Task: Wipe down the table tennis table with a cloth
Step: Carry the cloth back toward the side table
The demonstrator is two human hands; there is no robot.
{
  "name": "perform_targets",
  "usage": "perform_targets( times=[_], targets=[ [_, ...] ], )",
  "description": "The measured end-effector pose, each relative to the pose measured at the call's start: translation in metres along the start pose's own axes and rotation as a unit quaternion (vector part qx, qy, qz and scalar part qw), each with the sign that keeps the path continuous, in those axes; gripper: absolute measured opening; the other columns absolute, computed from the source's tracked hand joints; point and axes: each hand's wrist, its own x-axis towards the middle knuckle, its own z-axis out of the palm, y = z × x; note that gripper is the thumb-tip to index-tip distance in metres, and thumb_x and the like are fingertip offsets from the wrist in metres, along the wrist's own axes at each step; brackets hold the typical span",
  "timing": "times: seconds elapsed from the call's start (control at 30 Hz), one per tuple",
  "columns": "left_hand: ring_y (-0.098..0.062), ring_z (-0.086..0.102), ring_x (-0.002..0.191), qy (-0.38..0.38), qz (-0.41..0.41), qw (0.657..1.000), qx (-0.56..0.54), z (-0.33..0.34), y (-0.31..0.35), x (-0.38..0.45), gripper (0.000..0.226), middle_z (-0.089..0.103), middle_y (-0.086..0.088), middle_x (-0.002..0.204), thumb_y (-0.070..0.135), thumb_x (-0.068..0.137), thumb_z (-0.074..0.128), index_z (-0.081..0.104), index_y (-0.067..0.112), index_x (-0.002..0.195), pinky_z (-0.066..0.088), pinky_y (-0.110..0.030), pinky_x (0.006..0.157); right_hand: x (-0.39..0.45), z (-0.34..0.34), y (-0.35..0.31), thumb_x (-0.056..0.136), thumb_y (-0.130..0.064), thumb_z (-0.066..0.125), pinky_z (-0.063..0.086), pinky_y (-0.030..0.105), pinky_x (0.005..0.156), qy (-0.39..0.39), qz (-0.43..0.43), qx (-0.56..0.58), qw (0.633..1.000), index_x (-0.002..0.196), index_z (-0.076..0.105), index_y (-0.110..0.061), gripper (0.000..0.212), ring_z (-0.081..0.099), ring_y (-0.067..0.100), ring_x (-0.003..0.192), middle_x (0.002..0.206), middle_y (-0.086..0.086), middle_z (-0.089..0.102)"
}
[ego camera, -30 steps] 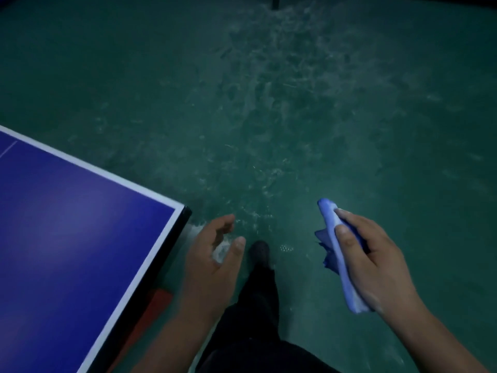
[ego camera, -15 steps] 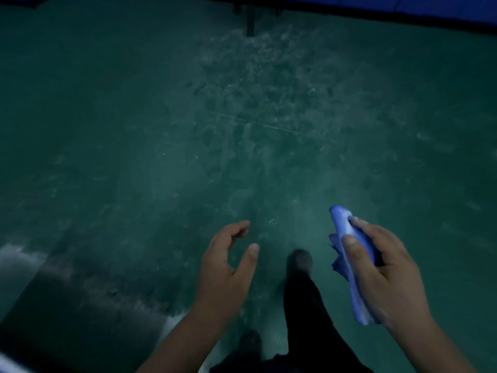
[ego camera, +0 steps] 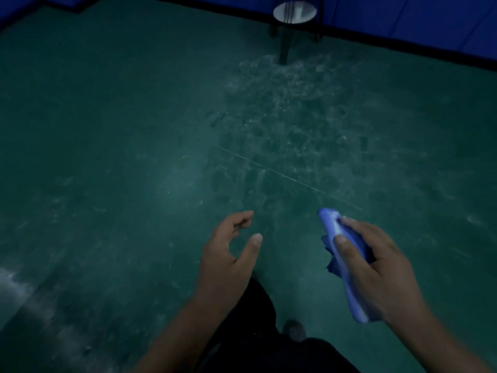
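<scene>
Cloth (ego camera: 347, 261) bunched and folded in the right hand (ego camera: 376, 267), thumb pressed across its near face, fingers curled round the back: a firm but partial grip, with a long fold sticking out past the thumb at the top and another hanging below the palm. Left hand (ego camera: 228, 254) beside it, well apart, holding nothing, fingers loosely curled, thumb out. Below both, only scuffed green floor (ego camera: 134, 157), dusty and marked with pale smears; dark trouser leg and a shoe (ego camera: 294, 329) at the bottom edge. Farther off, a dark stand (ego camera: 294, 20) against a blue wall (ego camera: 416, 20). No bench in view, so no wiping possible at this moment. Likely trouble: loose folds slipping free and dropping onto the dusty floor, then carrying grit back to the bench; also a trailing end catching underfoot.
</scene>
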Motion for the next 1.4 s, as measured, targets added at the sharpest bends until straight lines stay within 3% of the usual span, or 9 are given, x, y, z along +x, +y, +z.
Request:
perform_targets(
  times=[0.17,0.33,0.47,0.57,0.7,0.83,1.03,1.2,1.4],
  targets=[
    [0.0,0.062,0.111,0.037,-0.025,0.999,-0.002,0.013,-0.016,0.151,0.033,0.067,0.013,0.118,0.027,0.083,0.064,0.062,0.03,0.115,0.046,-0.02,0.101,0.162,0.035,-0.01,0.082,-0.058,0.054,0.041,0.013,0.08,-0.001,0.007,0.014,1.0,0.113,0.06,-0.05,0.033,0.056,-0.015,0.102,0.113,-0.035,0.057],
    [-0.001,0.061,0.113,0.032,-0.041,0.999,-0.011,0.015,-0.024,0.318,0.032,0.065,0.018,0.117,0.028,0.083,0.065,0.059,0.038,0.112,0.046,-0.033,0.106,0.323,0.075,-0.033,0.09,-0.038,0.064,0.039,0.011,0.078,-0.009,0.039,0.009,0.999,0.108,0.06,-0.055,0.025,0.055,-0.017,0.101,0.112,-0.035,0.056],
    [-0.004,0.061,0.114,0.002,-0.021,1.0,0.008,0.02,-0.006,0.448,0.034,0.065,0.012,0.119,0.029,0.085,0.064,0.058,0.036,0.117,0.047,-0.032,0.105,0.435,0.083,-0.061,0.09,-0.041,0.063,0.042,0.024,0.083,-0.006,0.042,0.001,0.999,0.116,0.063,-0.047,0.026,0.06,-0.002,0.098,0.114,-0.022,0.061],
    [-0.005,0.061,0.115,-0.02,-0.003,1.0,0.002,0.039,0.011,0.549,0.034,0.065,0.011,0.12,0.028,0.086,0.065,0.06,0.031,0.119,0.047,-0.029,0.103,0.524,0.076,-0.076,0.085,-0.051,0.057,0.041,0.024,0.086,0.037,0.042,0.014,0.998,0.114,0.062,-0.05,0.03,0.057,-0.013,0.098,0.113,-0.034,0.059],
    [-0.01,0.06,0.117,-0.048,0.013,0.999,-0.007,0.08,0.021,0.67,0.033,0.063,0.014,0.121,0.027,0.088,0.064,0.059,0.035,0.119,0.047,-0.033,0.104,0.643,0.073,-0.075,0.091,-0.04,0.062,0.042,0.024,0.086,0.045,0.065,0.023,0.997,0.107,0.059,-0.061,0.027,0.056,-0.014,0.104,0.116,-0.036,0.058],
    [-0.01,0.062,0.115,-0.04,0.015,0.999,-0.003,0.13,0.025,0.79,0.034,0.065,0.013,0.118,0.026,0.087,0.064,0.06,0.026,0.121,0.048,-0.036,0.104,0.772,0.076,-0.066,0.091,-0.04,0.061,0.038,0.013,0.085,0.052,0.06,0.025,0.997,0.118,0.062,-0.049,0.028,0.052,-0.021,0.102,0.115,-0.036,0.056],
    [-0.015,0.063,0.113,-0.009,0.01,0.999,-0.029,0.188,0.05,0.952,0.036,0.066,0.01,0.12,0.028,0.086,0.066,0.06,0.021,0.121,0.048,-0.034,0.102,0.961,0.07,-0.082,0.084,-0.054,0.057,0.04,0.017,0.085,0.044,0.066,0.051,0.996,0.11,0.061,-0.055,0.026,0.058,-0.009,0.105,0.116,-0.034,0.058],
    [-0.016,0.061,0.116,-0.008,0.003,0.999,-0.039,0.204,0.064,1.083,0.036,0.065,0.014,0.119,0.037,0.085,0.063,0.059,0.027,0.12,0.047,-0.037,0.103,1.102,0.067,-0.108,0.076,-0.066,0.051,0.038,0.007,0.078,0.031,0.054,0.057,0.996,0.103,0.054,-0.072,0.027,0.051,-0.025,0.101,0.116,-0.049,0.049],
    [-0.017,0.061,0.116,0.003,0.01,0.999,-0.047,0.222,0.053,1.271,0.039,0.066,0.009,0.12,0.038,0.085,0.062,0.061,0.021,0.12,0.047,-0.034,0.103,1.282,0.098,-0.12,0.085,-0.067,0.055,0.036,0.005,0.078,0.032,0.048,0.033,0.998,0.107,0.053,-0.071,0.022,0.048,-0.026,0.103,0.119,-0.041,0.052]
  ],
)
